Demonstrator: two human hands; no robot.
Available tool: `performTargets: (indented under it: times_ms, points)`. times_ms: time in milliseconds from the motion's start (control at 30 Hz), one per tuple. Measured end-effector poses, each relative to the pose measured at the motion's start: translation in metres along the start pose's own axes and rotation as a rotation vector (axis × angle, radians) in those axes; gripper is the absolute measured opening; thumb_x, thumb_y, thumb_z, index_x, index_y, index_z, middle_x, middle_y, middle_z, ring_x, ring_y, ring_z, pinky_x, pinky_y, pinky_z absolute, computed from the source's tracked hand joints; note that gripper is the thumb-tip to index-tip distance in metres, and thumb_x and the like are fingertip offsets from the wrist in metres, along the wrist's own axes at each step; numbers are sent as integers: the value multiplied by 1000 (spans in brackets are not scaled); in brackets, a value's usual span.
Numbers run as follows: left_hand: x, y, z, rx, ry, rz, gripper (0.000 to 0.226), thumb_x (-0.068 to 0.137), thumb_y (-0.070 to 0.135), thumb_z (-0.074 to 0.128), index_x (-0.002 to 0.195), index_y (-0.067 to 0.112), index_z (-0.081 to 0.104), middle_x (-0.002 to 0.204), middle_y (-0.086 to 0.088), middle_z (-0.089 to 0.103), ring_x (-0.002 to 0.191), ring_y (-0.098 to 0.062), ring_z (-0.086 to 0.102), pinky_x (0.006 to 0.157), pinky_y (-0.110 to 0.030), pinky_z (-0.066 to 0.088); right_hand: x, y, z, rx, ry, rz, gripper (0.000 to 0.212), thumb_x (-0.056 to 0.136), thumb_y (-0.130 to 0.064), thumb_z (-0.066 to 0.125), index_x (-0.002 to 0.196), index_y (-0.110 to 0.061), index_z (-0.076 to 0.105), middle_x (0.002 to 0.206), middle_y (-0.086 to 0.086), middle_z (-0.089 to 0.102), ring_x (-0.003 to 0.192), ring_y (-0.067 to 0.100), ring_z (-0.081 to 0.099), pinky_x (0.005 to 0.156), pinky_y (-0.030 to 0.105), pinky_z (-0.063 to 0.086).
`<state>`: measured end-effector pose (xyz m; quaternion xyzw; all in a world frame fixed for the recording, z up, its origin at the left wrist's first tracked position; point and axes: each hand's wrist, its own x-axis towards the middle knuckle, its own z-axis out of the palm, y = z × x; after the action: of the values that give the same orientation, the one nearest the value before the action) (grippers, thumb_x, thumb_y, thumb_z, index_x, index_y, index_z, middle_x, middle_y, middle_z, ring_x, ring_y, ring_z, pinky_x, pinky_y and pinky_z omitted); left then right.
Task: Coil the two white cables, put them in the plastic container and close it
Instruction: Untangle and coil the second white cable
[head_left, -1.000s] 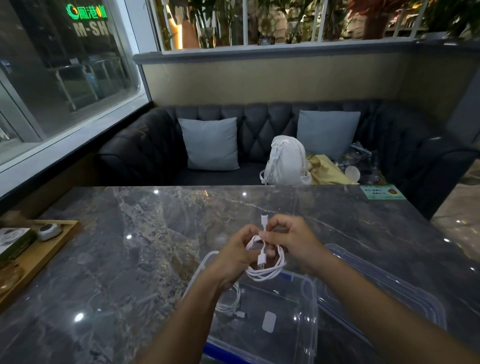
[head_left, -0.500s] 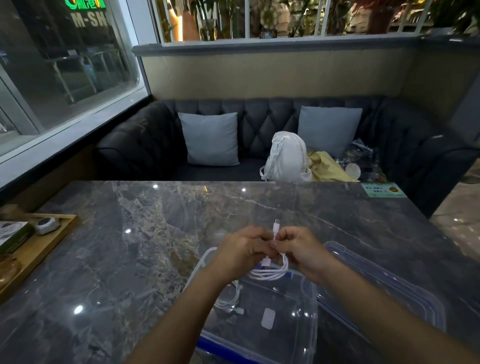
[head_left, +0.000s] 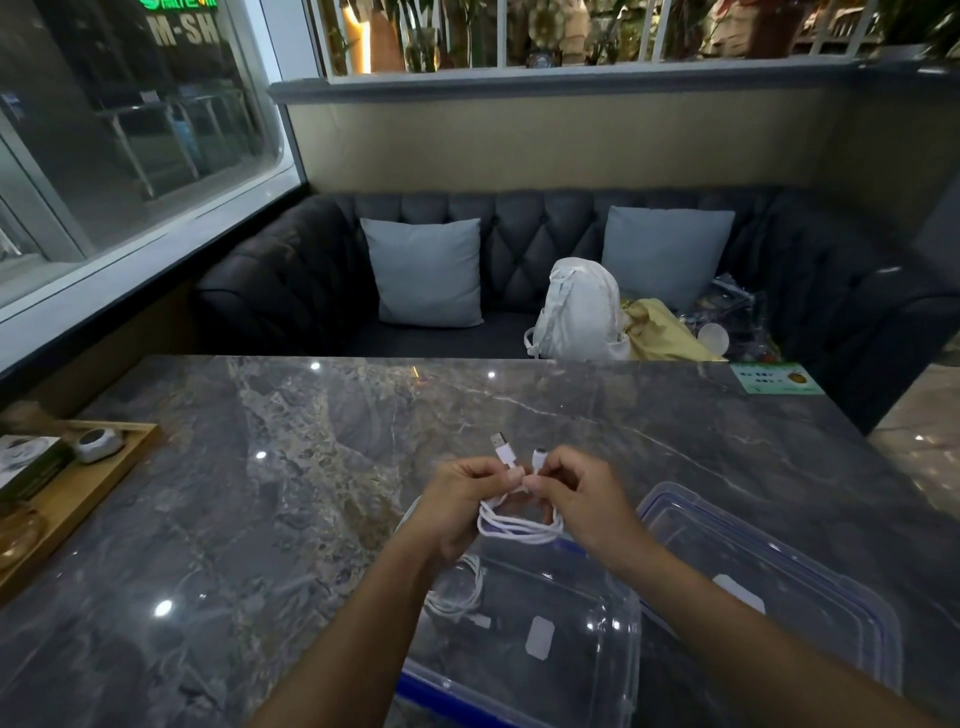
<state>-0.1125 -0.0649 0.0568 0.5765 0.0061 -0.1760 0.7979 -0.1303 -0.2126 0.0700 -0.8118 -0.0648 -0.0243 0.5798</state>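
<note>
- Head view: the left hand (head_left: 456, 512) and right hand (head_left: 584, 501) meet above the near half of the tabletop (head_left: 291, 499), just over the far rim of the plastic container (head_left: 631, 654).
- Between them hangs the coiled white cable (head_left: 519, 529), several loops drooping in the air and clear of the container.
- The left hand's fingers are curled, with thumb and forefinger pinching the cable just below its USB plug (head_left: 500, 445), which sticks up and away from the person.
- The right hand's fingers are also curled and pinch the cable's other end, with a small rounded plug (head_left: 539, 457) poking up beside the USB plug.
- The container stands open at the near edge of the tabletop, right of its middle. It is clear with a blue rim.
- The second white cable (head_left: 460, 597) lies loosely looped in the container's left part, partly hidden by the left forearm.
- The lid (head_left: 810, 618), clear with a blue seal, lies flat just beside the container towards the near right corner.
- A wooden tray (head_left: 88, 499) sits at the left edge, and a green card (head_left: 776, 378) lies at the far right corner.
- Beyond the far edge a dark sofa (head_left: 291, 291) holds a white backpack (head_left: 579, 312).
</note>
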Motion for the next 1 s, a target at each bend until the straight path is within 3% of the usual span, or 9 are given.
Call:
performTargets:
  times_ms: [200, 300, 400, 500, 600, 667, 733, 900, 1000]
  points:
    - [2, 9, 14, 47, 115, -47, 16, 73, -12, 66, 72, 4, 62, 65, -12, 68, 56, -22, 64, 56, -30, 58, -1, 3, -8, -167, -1, -143, 16, 75, -5, 71, 68, -12, 58, 67, -6, 52, 61, 8, 50, 57, 11, 40]
    - [2, 6, 18, 141, 146, 39, 22, 76, -9, 65, 63, 8, 68, 56, -5, 68, 49, -15, 64, 50, -23, 56, 3, 5, -11, -172, 1, -108, 23, 71, -5, 74, 67, -13, 53, 68, 0, 55, 60, 16, 53, 57, 18, 43]
    - [-1, 6, 22, 417, 90, 127, 20, 79, -8, 61, 71, 7, 73, 53, 5, 68, 51, -7, 63, 56, -18, 53, 5, 7, -15, -91, -11, 37, 38, 67, -5, 77, 80, -23, 45, 79, 3, 55, 62, 20, 55, 55, 27, 46]
    - [-4, 10, 19, 501, -73, 82, 12, 81, -1, 63, 88, 1, 72, 74, -7, 71, 71, -13, 65, 72, -22, 51, 5, 6, -20, -20, -49, 67, 54, 68, -2, 74, 99, -36, 46, 92, -1, 51, 61, 16, 56, 54, 32, 50]
    - [-8, 7, 18, 419, -147, 27, 25, 79, 16, 69, 90, -6, 67, 89, -23, 65, 82, -25, 58, 76, -33, 42, 8, 6, -24, -227, -156, -74, 46, 75, 3, 65, 101, -34, 57, 104, 3, 54, 72, 15, 56, 64, 22, 47]
    - [-7, 3, 23, 364, 0, 52, 26, 84, 18, 65, 87, -8, 67, 84, -25, 65, 77, -26, 60, 74, -32, 45, 11, 7, -22, -371, -153, -156, 22, 76, 0, 66, 92, -15, 64, 97, 6, 56, 80, 18, 54, 70, 23, 43]
    - [-5, -1, 26, 261, 119, 51, 24, 88, 12, 58, 89, -12, 65, 80, -23, 67, 72, -27, 65, 70, -30, 52, 11, 7, -18, -329, -68, -145, 10, 74, -3, 70, 79, -8, 63, 85, 2, 54, 72, 17, 52, 66, 25, 42]
    - [-3, 3, 25, 138, 210, 122, 13, 89, 3, 54, 87, -3, 65, 84, -18, 69, 79, -24, 67, 72, -24, 57, 8, 4, -15, -205, 140, -212, 6, 77, -7, 69, 76, -13, 68, 76, -2, 61, 69, 11, 58, 64, 23, 47]
    - [-4, 6, 30, -41, 274, 165, 11, 88, -6, 52, 88, 1, 61, 87, -16, 66, 81, -23, 67, 69, -22, 58, 7, 1, -15, -142, 214, -228, 23, 78, -9, 68, 99, -18, 71, 78, -18, 62, 71, 0, 59, 68, 16, 48]
